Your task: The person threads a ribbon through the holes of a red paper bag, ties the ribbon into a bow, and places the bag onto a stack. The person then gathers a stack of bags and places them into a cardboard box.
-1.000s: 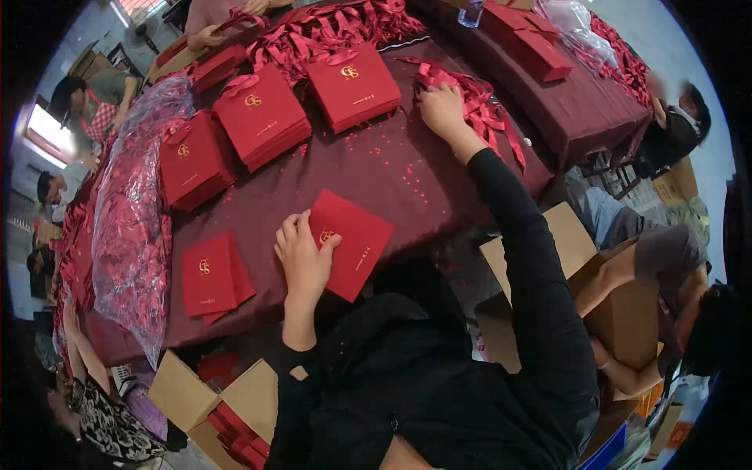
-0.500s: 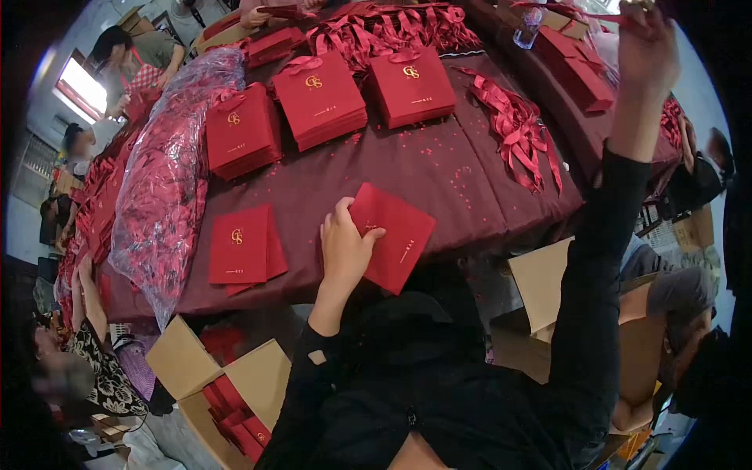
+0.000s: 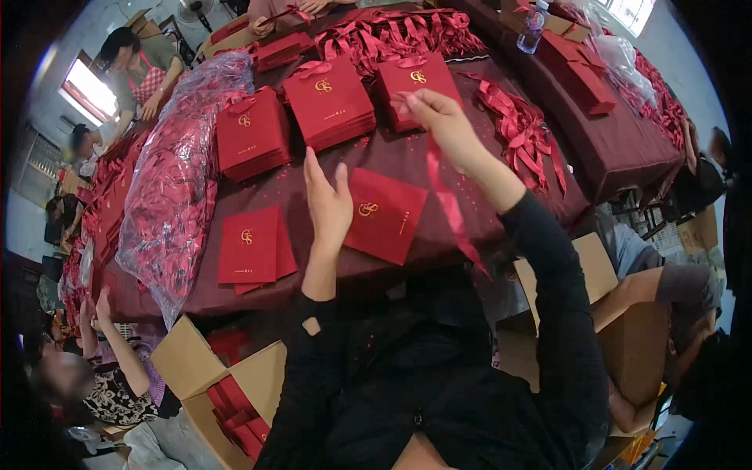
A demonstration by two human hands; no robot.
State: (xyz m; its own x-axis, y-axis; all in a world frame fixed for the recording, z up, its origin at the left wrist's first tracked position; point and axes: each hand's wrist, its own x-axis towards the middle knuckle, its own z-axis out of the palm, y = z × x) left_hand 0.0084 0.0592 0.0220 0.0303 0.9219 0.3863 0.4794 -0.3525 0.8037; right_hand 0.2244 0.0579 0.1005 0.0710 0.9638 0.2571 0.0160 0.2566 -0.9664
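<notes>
My right hand (image 3: 442,129) pinches a red ribbon (image 3: 448,205), which hangs down in front of the table's near edge. My left hand (image 3: 327,200) is open, thumb apart from the straight fingers, at the left side of a flat red paper bag (image 3: 392,215) with gold print. That bag lies tilted near the table's front edge. To its left are two more flat red bags (image 3: 249,243), one partly over the other. Behind my hands stand a left stack of bags (image 3: 252,137), a middle stack (image 3: 333,102) and a right stack (image 3: 419,78), partly covered by my right hand.
A clear plastic sack of red ribbons (image 3: 168,192) lies at left. Loose ribbons (image 3: 517,133) rest at right, with a ribbon heap (image 3: 399,35) farther back. A water bottle (image 3: 533,27) stands behind. An open carton (image 3: 184,352) sits below the table. Other people work around the tables.
My right hand has come down from high on the right to above the bag, bringing the ribbon. My left hand has let go of the bag, which now lies flatter on the table.
</notes>
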